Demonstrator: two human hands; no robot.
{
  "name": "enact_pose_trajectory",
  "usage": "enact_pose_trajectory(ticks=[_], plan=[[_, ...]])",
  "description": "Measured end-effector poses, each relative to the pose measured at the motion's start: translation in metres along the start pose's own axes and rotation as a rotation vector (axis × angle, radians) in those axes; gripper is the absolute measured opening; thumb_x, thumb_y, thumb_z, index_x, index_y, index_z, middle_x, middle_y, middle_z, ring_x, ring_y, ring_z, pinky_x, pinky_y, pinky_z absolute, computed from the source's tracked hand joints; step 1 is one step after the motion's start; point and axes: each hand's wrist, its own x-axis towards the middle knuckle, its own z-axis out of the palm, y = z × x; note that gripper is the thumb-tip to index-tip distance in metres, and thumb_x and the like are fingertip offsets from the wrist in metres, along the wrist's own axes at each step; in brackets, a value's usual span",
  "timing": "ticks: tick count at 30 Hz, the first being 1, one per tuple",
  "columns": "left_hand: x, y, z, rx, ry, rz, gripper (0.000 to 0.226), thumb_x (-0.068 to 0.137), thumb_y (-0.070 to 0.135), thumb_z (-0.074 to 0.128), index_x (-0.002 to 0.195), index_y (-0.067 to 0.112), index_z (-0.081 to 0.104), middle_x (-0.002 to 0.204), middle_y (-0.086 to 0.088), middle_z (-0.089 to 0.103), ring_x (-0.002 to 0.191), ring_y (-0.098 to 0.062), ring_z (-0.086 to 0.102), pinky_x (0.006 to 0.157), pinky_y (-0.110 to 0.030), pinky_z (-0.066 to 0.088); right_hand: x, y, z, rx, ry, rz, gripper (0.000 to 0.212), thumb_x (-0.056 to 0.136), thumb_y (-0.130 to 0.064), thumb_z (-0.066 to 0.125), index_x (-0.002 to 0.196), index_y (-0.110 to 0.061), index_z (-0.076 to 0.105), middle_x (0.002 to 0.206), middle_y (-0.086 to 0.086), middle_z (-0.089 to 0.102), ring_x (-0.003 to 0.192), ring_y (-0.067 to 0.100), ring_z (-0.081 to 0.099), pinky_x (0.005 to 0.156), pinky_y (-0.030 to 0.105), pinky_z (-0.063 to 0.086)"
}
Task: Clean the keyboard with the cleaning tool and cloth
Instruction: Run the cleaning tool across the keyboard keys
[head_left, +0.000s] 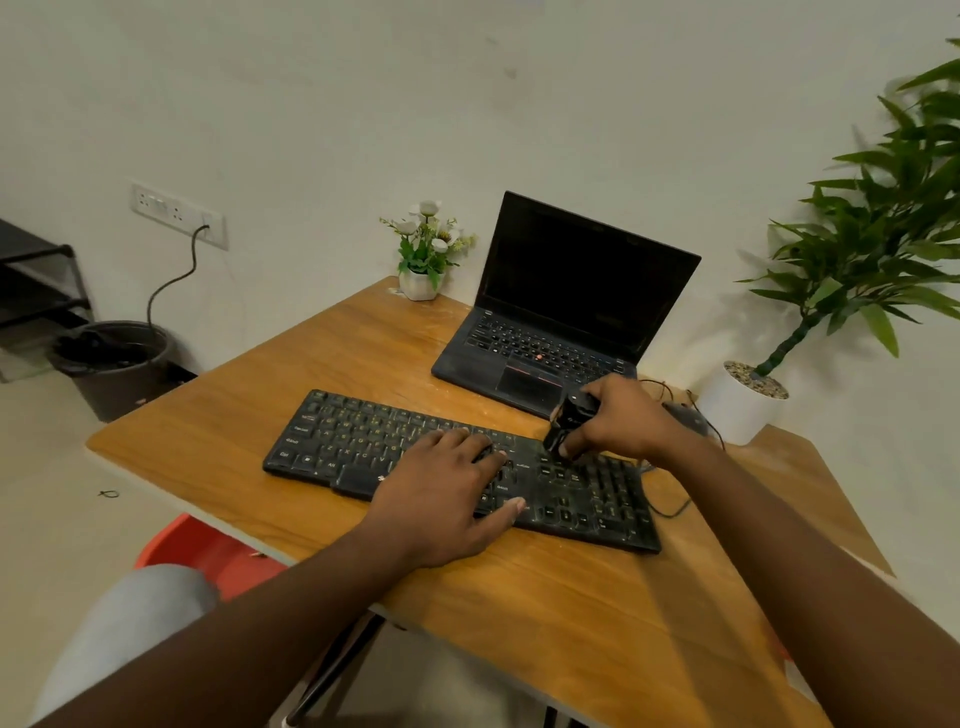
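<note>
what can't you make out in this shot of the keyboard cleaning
Head view:
1. Tip of the cleaning tool: covered by the right hand, black against the keyboard.
2. Keys under the left hand: covered.
3. A dark object, perhaps a mouse: mostly behind the right wrist.
4. The cloth: nowhere in frame.
5. Right-end key legends: too small and dim.

We see a black keyboard (353, 441) lying flat and slantwise on the desk (519, 597); a small black cleaning tool (563, 423) stands tip-down on its right-hand keys.
</note>
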Motion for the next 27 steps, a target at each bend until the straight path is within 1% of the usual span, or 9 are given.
enact_pose_trajectory(ticks=[3, 6, 8, 12, 15, 17, 20, 23, 27], plan=[[0.001, 0.0, -0.001, -0.003, 0.008, 0.002, 0.075, 0.101, 0.076, 0.024, 0.146, 0.024, 0.055, 0.148, -0.001, 0.056, 0.137, -0.021, 0.047, 0.117, -0.043, 0.037, -0.009, -0.013, -0.003, 0.049, 0.009, -0.03, 0.035, 0.072, -0.011, 0.096, 0.094, -0.025, 0.073, 0.094, -0.003, 0.078, 0.09, 0.014, 0.076, 0.078, 0.03, 0.064], [-0.003, -0.002, -0.005, -0.047, 0.039, -0.025, 0.068, 0.102, 0.072, 0.03, 0.14, 0.025, 0.06, 0.142, 0.002, 0.059, 0.132, -0.018, 0.049, 0.113, -0.041, 0.039, -0.022, -0.025, -0.007, 0.022, 0.015, -0.085, 0.037, 0.069, -0.015, 0.098, 0.099, -0.023, 0.077, 0.091, -0.004, 0.08, 0.087, 0.013, 0.077, 0.079, 0.035, 0.064], [-0.01, -0.005, -0.015, -0.104, 0.09, -0.096, 0.064, 0.102, 0.071, 0.035, 0.138, 0.027, 0.062, 0.142, 0.004, 0.06, 0.132, -0.015, 0.049, 0.113, -0.039, 0.039, -0.029, -0.033, -0.007, 0.014, 0.011, -0.118, 0.039, 0.069, -0.019, 0.099, 0.101, -0.024, 0.078, 0.091, -0.006, 0.08, 0.087, 0.012, 0.076, 0.081, 0.037, 0.062], [-0.06, -0.025, -0.031, -0.182, 0.169, -0.25, 0.057, 0.101, 0.066, 0.042, 0.144, 0.032, 0.059, 0.15, 0.011, 0.054, 0.14, -0.009, 0.043, 0.115, -0.039, 0.04, -0.042, -0.046, -0.004, 0.049, -0.03, -0.193, 0.04, 0.07, -0.018, 0.098, 0.105, -0.024, 0.079, 0.094, -0.007, 0.08, 0.088, 0.007, 0.075, 0.084, 0.032, 0.06], [-0.112, -0.044, -0.026, -0.154, 0.173, -0.304, 0.057, 0.101, 0.062, 0.048, 0.146, 0.03, 0.058, 0.155, 0.009, 0.05, 0.147, -0.011, 0.037, 0.12, -0.037, 0.034, -0.043, -0.053, 0.007, 0.023, -0.086, -0.221, 0.04, 0.069, -0.019, 0.099, 0.104, -0.023, 0.08, 0.093, -0.006, 0.081, 0.085, 0.005, 0.076, 0.085, 0.037, 0.063], [-0.14, -0.052, -0.019, -0.129, 0.191, -0.31, 0.057, 0.101, 0.06, 0.049, 0.146, 0.027, 0.058, 0.158, 0.004, 0.048, 0.152, -0.015, 0.034, 0.122, -0.046, 0.033, -0.041, -0.057, 0.017, -0.005, -0.123, -0.226, 0.039, 0.069, -0.019, 0.099, 0.103, -0.023, 0.081, 0.092, -0.006, 0.082, 0.084, 0.005, 0.077, 0.086, 0.04, 0.065], [-0.159, -0.06, -0.015, -0.137, 0.223, -0.389, 0.066, 0.101, 0.062, 0.047, 0.157, 0.027, 0.045, 0.167, 0.003, 0.036, 0.159, -0.015, 0.02, 0.127, -0.053, 0.022, -0.037, -0.065, 0.031, -0.018, -0.154, -0.232, 0.037, 0.069, -0.017, 0.099, 0.101, -0.023, 0.081, 0.091, -0.005, 0.082, 0.081, 0.007, 0.078, 0.083, 0.042, 0.066], [-0.162, -0.07, -0.014, -0.125, 0.229, -0.487, 0.078, 0.101, 0.069, 0.036, 0.165, 0.025, 0.028, 0.174, 0.004, 0.018, 0.161, -0.012, 0.003, 0.131, -0.05, 0.007, -0.034, -0.077, 0.041, -0.004, -0.153, -0.249, 0.036, 0.068, -0.017, 0.1, 0.098, -0.024, 0.081, 0.088, -0.005, 0.082, 0.079, 0.007, 0.077, 0.083, 0.043, 0.066], [-0.165, -0.076, -0.011, -0.139, 0.223, -0.483, 0.079, 0.102, 0.069, 0.033, 0.166, 0.024, 0.022, 0.174, 0.005, 0.015, 0.161, -0.01, 0.003, 0.131, -0.05, 0.005, -0.028, -0.101, 0.056, 0.033, -0.154, -0.282, 0.034, 0.067, -0.017, 0.1, 0.094, -0.025, 0.081, 0.085, -0.006, 0.082, 0.079, 0.008, 0.078, 0.082, 0.045, 0.066]])
